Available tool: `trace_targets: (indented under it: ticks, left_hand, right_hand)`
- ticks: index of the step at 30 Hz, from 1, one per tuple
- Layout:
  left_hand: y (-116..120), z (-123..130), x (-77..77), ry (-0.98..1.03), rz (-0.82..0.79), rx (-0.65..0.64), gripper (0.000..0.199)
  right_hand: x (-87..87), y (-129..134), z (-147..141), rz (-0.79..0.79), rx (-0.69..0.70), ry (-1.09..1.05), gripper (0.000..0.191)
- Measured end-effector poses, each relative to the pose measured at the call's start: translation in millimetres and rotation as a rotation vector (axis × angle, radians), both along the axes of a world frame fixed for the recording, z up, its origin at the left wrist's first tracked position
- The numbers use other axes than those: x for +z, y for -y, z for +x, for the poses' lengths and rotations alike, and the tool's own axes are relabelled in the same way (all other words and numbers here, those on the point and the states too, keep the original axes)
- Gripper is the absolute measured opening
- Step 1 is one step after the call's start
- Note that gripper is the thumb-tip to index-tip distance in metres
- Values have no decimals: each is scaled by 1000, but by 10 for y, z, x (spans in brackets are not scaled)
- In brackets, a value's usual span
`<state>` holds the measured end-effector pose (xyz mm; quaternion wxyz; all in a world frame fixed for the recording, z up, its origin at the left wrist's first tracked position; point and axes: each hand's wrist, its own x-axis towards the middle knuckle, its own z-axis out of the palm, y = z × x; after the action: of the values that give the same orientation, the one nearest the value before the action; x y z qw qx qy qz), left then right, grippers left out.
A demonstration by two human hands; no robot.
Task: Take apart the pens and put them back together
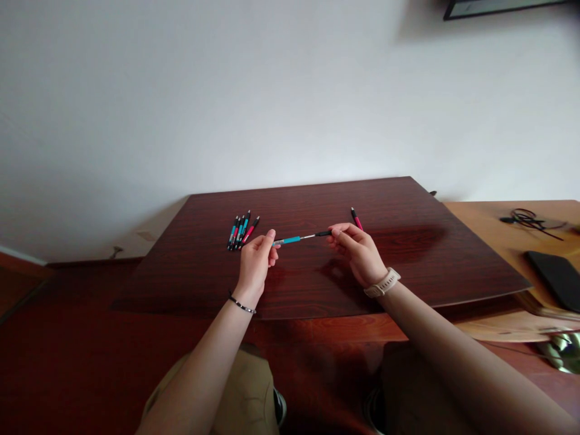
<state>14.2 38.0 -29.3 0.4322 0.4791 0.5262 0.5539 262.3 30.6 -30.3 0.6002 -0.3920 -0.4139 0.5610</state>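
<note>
My left hand point(258, 258) pinches the blue barrel point(290, 240) of a ballpoint pen above the dark wooden table. My right hand point(357, 251) closes its fingertips on the pen's black grip section point(323, 233). Between the two parts a thin pale refill point(308, 236) shows, so barrel and grip stand apart, roughly in line. Beyond my left hand lies a group of several blue and pink pens point(240, 228) with black ends. One pink pen point(356, 219) lies behind my right hand, its near end hidden by the fingers.
The dark table point(290, 296) stands against a white wall. To its right is a lighter wooden desk point(480, 226) with a coiled black cable point(528, 219) and a flat black object point(555, 278). A dark-framed object point(498, 7) hangs at the upper right.
</note>
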Motion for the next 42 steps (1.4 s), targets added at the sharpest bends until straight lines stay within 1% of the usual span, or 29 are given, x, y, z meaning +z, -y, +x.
trace_targets:
  ticks: [4,8,15,21,24,26,32,34,37,42]
  left_hand:
    - [-8,-14,-21,16,18,15,55]
    - [-21,-35,-38,23,25,32,55]
    - [-41,-69,-36,51,13,52,51]
    - [-62,-114,-14,109,22,103,51]
    - [-72,-122,2,200,10,126,46]
    - [-75,-121,10,284,-10,106,40]
    - [-99,-122,21,619,-182,-66,23]
    - [-110,-119,28,705,-195,-92,19]
    - [-114,-104,45,790,-194,-80,16]
    - [-87,-53,76,823,-318,20,20]
  right_hand:
    - [-23,-57,60,-20,-30,-77,26]
    - [-60,-115,106,-43,-72,-125,26]
    - [-71,-139,112,-91,-58,-203,27]
    - [-63,-150,123,-103,-69,-251,26]
    - [-56,-149,125,-112,-76,-270,27]
    - [-52,-146,122,-113,-74,-279,27]
    - [-63,-135,98,-122,-61,-259,29]
    - [-72,-132,87,-130,-58,-253,30]
    - [-83,-124,73,-141,-39,-250,30]
    - [-106,-112,57,-141,-14,-269,29]
